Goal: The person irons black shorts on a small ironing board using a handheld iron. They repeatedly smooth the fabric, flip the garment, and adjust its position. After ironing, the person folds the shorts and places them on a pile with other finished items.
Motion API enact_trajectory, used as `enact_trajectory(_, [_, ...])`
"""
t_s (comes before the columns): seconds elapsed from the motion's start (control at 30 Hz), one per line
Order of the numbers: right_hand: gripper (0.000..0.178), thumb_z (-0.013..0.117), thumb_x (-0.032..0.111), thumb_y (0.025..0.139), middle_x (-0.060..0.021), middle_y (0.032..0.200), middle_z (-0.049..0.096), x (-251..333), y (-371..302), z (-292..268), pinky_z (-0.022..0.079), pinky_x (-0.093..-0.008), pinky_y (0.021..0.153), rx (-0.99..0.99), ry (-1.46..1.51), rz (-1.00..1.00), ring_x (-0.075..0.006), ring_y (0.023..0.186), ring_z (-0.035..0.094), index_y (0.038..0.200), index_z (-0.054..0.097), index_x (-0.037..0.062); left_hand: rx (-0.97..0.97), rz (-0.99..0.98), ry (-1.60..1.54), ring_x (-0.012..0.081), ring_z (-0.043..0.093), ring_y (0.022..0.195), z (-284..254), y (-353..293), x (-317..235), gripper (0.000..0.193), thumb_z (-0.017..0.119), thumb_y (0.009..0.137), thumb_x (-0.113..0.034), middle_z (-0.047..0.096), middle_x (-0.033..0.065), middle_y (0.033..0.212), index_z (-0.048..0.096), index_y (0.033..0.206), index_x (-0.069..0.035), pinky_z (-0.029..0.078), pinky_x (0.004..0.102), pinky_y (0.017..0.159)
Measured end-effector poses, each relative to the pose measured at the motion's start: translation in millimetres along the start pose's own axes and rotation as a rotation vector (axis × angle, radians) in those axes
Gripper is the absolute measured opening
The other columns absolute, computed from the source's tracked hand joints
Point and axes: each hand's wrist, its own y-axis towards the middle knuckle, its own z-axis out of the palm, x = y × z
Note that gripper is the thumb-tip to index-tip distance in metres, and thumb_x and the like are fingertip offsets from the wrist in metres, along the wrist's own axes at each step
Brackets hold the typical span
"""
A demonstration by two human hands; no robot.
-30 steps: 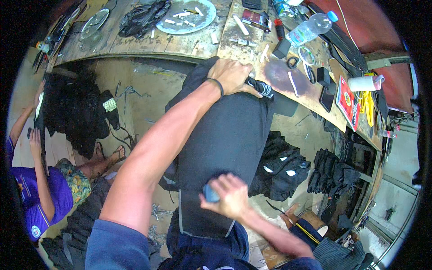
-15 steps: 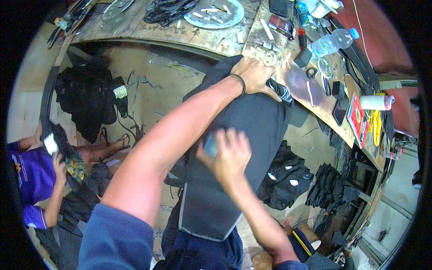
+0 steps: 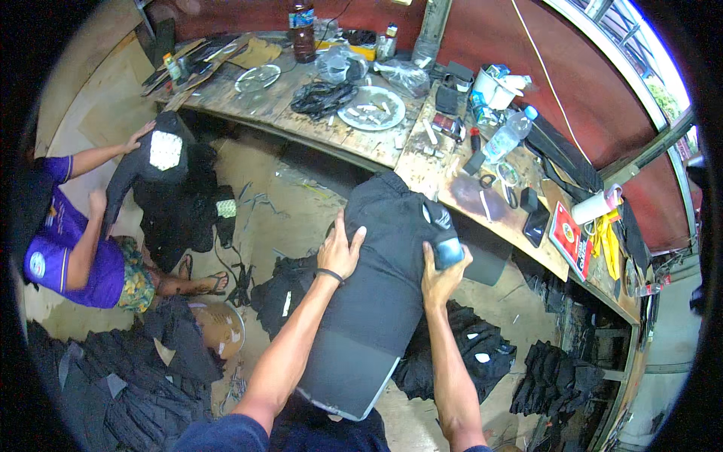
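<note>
Head view, lower centre: what lies nearest?

"A dark board, its squared, grey-edged end facing the bottom of the frame."

"And the black garment?"

"Stretched along that board, mid-frame. Its long axis runs from lower centre to upper centre, leaning slightly right; the straight hem crosses the board low down, and the wrinkled end points up the frame."

"How are the hands?"

"The left hand lies on the garment's left side, fingers upward, thumb spread away from them. The right hand, at the right edge, pinches a blue-grey block between thumb and fingers. Whether the block touches the cloth, I cannot tell."

"Any room at the sides?"

"To the left, pale floor shows as far as a black heap. To the right, a black cloth pile sits close alongside."

"And farther off?"

"At frame left, a co-worker in a purple shirt handles black cloth. Beyond the garment's far end, the front edge of the wooden table slants down to the right; I can't tell whether they touch. A round plate and a blue-capped bottle stand on it."
</note>
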Motion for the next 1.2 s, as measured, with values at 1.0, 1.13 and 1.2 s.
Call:
enact_trajectory(1.0, [0.088,0.098,0.025,0.082,-0.0263,0.139,0.059,117,-124,-86,0.043,-0.0538,0.117,0.300,-0.123,0.047,-0.0450,0.134,0.056,0.148,0.047,-0.0044,0.474,0.181,0.248,0.0442,0.002,0.169,-99,-180,-11,0.130,0.069,0.090,-0.070,0.003,0.0315,0.180,0.003,0.172,0.005,0.002,0.0725,0.129])
enact_trajectory(1.13, [0.085,0.093,0.033,0.088,-0.0257,0.129,0.064,123,-25,-82,0.049,-0.0480,0.108,0.117,-0.114,0.064,-0.0378,0.120,0.063,0.148,0.049,-0.0086,0.179,0.162,0.323,0.0433,0.008,0.168,-41,-63,-20,0.156,0.072,0.071,-0.092,0.007,0.0226,0.182,-0.002,0.175,-0.003,0.000,0.0788,0.126])
enact_trajectory(1.2, [0.080,0.092,0.035,0.088,-0.0275,0.132,0.065,124,-12,-81,0.050,-0.0487,0.108,0.113,-0.048,0.160,-0.0421,0.121,0.064,0.145,0.055,-0.0072,0.247,0.066,0.336,0.0417,0.005,0.169,-27,-21,-24,0.157,0.075,0.070,-0.090,0.005,0.0244,0.182,-0.003,0.174,-0.002,0.001,0.0809,0.125])
